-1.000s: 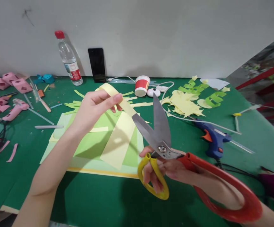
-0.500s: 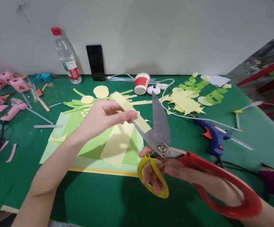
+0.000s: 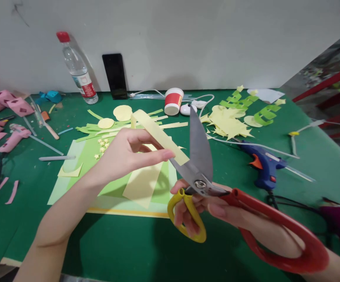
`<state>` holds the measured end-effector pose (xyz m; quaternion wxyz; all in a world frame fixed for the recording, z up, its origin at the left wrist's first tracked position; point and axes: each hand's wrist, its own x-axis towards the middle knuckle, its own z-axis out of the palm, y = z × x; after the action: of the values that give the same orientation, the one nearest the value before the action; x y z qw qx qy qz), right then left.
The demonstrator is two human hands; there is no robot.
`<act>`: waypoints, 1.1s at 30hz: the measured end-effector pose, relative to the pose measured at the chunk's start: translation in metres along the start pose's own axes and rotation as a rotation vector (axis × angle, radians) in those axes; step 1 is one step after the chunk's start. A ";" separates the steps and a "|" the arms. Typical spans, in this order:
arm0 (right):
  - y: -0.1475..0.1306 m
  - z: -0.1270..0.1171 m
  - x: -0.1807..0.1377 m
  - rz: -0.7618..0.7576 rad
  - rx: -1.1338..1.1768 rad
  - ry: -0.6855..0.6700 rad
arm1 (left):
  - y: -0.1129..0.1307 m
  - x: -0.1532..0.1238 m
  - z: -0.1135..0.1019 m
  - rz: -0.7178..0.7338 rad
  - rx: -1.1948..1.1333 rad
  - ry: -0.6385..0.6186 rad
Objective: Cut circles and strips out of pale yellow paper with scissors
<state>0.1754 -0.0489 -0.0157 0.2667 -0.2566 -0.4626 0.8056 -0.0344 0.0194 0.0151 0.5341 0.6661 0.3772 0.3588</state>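
Observation:
My left hand (image 3: 128,152) pinches a pale yellow paper strip (image 3: 158,135) and holds it above the table. The strip's lower end lies between the open steel blades of large scissors (image 3: 199,164). My right hand (image 3: 211,209) grips those scissors, fingers through the yellow loop (image 3: 187,215) and the big red loop (image 3: 287,239). Below lie light green sheets (image 3: 117,184) with another yellow strip (image 3: 142,184) on them.
On the green table (image 3: 123,243) are a blue glue gun (image 3: 260,164) at right, yellow and green cut-outs (image 3: 231,123), a red-and-white cup (image 3: 172,102), a water bottle (image 3: 76,70), a black phone (image 3: 114,76) and pink paper pieces (image 3: 5,105) at left.
My left hand has brought the strip down and to the right, deeper between the scissor blades. Yellow discs behind the hand have come into sight. The scissors stay open.

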 end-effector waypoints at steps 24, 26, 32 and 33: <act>0.009 0.008 0.001 0.009 -0.059 0.069 | 0.003 0.001 -0.006 -0.023 -0.112 -0.085; 0.011 0.008 0.002 0.027 -0.037 0.078 | 0.003 0.001 -0.006 -0.021 -0.122 -0.086; 0.013 0.004 0.000 0.059 -0.086 0.100 | 0.004 0.002 -0.005 -0.039 -0.120 -0.075; 0.014 0.003 -0.001 0.067 -0.102 0.101 | 0.004 0.002 -0.005 -0.040 -0.112 -0.071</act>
<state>0.1715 -0.0577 -0.0264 0.2493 -0.3253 -0.4801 0.7756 -0.0371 0.0230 0.0197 0.5909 0.6397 0.3505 0.3446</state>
